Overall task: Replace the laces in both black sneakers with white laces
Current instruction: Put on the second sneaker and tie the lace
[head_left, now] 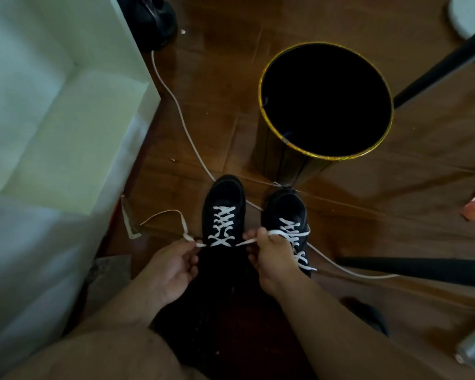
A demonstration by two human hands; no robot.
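While your left hand [173,267] pinches one free end of the white lace [222,229] between thumb and fingertips, the loose tail of that end loops out and away to the left of your grip, lying slack on the wooden floor [395,201]. Just right of that pinch sits the left black sneaker [223,212], toe pointing away from you; its upper is plain black and the white lace crosses it in neat X's from near the toe down to the top eyelets, where both ends leave sideways toward your two hands. Your right hand [272,259] grips the other end of the same lace, fingers curled round it, the strand running taut from the shoe into your fist and out beyond it to the right. Directly behind and right of that grip stands the right black sneaker [288,226], just beside the first, already criss-crossed in white, with loose lace ends lying over its near side. Beyond both grips, past the toes, a black bin with a gold rim [325,100] stands, and a thin white cable [176,102] trails across the floor under the shoes.
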